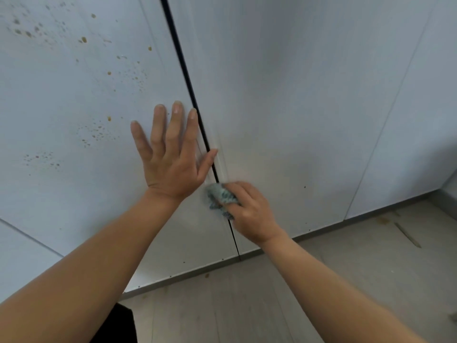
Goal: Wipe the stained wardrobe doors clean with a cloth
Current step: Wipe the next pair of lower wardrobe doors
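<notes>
No readable text, label or sign anywhere.

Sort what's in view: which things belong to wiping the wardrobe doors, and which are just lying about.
Job: cloth, gripped by the right hand; left hand, flat on the stained left door; right door.
Lying about: thin scrap on the floor; dark object at the bottom edge, unidentifiable.

Left hand (170,154) flat on stained door (74,95); right hand (249,211) grips cloth (220,198) (bunched) at door gap (188,78).
</notes>
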A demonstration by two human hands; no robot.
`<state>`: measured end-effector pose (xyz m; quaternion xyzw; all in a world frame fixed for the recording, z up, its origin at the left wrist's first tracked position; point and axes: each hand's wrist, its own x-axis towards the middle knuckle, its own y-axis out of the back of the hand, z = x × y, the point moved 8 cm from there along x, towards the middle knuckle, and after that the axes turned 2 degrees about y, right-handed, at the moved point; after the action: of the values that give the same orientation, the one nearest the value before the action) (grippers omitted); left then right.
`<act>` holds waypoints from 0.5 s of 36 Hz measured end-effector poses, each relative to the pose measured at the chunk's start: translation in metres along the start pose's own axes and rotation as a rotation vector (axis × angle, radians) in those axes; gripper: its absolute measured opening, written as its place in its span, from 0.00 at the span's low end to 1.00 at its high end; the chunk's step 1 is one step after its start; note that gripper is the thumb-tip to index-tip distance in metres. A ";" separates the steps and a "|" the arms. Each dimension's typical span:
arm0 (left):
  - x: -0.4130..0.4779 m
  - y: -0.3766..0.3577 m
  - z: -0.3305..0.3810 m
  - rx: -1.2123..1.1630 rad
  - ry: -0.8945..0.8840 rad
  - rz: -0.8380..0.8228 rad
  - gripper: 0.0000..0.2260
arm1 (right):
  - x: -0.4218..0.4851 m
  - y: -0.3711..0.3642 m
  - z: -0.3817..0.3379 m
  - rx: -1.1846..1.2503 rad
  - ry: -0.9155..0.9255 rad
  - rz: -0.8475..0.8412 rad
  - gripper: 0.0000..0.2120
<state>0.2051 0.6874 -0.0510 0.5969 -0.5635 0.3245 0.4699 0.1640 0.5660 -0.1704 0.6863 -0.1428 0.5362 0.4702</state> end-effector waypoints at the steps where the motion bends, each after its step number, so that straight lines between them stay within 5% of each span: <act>1: 0.000 0.000 0.000 0.001 0.001 0.002 0.37 | 0.002 0.008 0.007 -0.014 -0.041 0.053 0.08; 6: 0.000 0.001 0.000 -0.011 -0.002 0.007 0.36 | 0.023 0.041 0.029 -0.124 -0.095 0.259 0.10; 11: 0.000 0.002 0.000 -0.001 0.000 0.016 0.37 | -0.019 0.012 0.030 -0.134 0.066 0.099 0.17; 15: -0.001 0.002 -0.001 -0.008 -0.005 0.034 0.38 | -0.053 -0.009 0.028 -0.049 -0.023 -0.045 0.17; 18: -0.001 0.001 -0.001 -0.010 0.006 0.055 0.38 | -0.046 0.007 0.039 -0.004 -0.113 0.017 0.12</act>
<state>0.2041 0.6884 -0.0511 0.5778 -0.5799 0.3363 0.4655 0.1650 0.5171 -0.2061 0.7133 -0.1758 0.5003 0.4583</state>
